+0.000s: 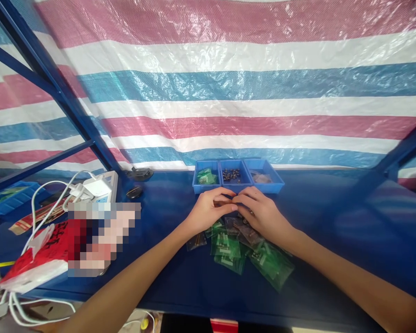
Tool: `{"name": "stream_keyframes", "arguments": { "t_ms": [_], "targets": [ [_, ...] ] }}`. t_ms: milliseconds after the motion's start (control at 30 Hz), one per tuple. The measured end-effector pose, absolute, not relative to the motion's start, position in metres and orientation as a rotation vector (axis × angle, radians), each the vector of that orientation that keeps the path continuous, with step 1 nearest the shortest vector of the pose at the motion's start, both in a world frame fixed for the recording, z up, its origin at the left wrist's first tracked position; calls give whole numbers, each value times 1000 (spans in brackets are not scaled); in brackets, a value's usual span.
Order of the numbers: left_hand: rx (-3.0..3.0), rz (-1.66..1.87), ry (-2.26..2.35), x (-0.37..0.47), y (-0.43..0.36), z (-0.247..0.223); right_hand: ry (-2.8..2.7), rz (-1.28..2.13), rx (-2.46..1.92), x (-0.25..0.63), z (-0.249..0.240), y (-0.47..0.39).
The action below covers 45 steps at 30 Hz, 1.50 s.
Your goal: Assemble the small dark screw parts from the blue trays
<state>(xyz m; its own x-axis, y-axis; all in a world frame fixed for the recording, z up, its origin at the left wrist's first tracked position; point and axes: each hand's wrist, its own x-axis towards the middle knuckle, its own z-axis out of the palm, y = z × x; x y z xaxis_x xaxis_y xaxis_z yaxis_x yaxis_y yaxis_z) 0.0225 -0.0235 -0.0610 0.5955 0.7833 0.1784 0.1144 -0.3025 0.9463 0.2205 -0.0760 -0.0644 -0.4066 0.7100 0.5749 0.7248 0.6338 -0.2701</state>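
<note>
My left hand [210, 210] and my right hand [258, 210] meet at the fingertips, just in front of a row of blue bins [238, 188]. Both hands are closed in a pinch. Whatever lies between the fingers is too small or hidden to make out. Under and before them is a loose pile of small plastic bags, including green bags [227, 252] and clear brownish ones [247, 233]. A small bag with thin dark parts [196, 241] lies below my left wrist. The bins hold green packets [207, 176], small metal parts [230, 175] and clear bags [260, 177].
On the left of the blue table [173, 286] are a red plastic bag [48, 249], a power strip [102, 187] with white cables, a dark round object [134, 192] and another blue tray [14, 199]. A blue metal frame [60, 97] and striped sheeting [249, 88] stand behind.
</note>
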Motion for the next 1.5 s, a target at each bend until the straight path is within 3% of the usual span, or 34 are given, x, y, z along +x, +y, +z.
{"name": "stream_keyframes", "arguments": {
  "t_ms": [400, 800, 933, 1167, 1500],
  "targets": [
    [2447, 971, 712, 18, -30, -59, -1757, 594, -1342, 220, -56, -72],
    [2396, 1042, 740, 20, -32, -60, -1745, 859, -1236, 211, -44, -80],
    [2132, 1110, 803, 21, -28, -55, -1799, 756, -1289, 213, -46, -81],
    [1866, 1106, 820, 24, -24, -58, -1995, 9, -1265, 217, -62, -79],
    [1610, 879, 677, 25, -23, -63, -2046, -45, -1293, 221, -58, -81]
  ]
}}
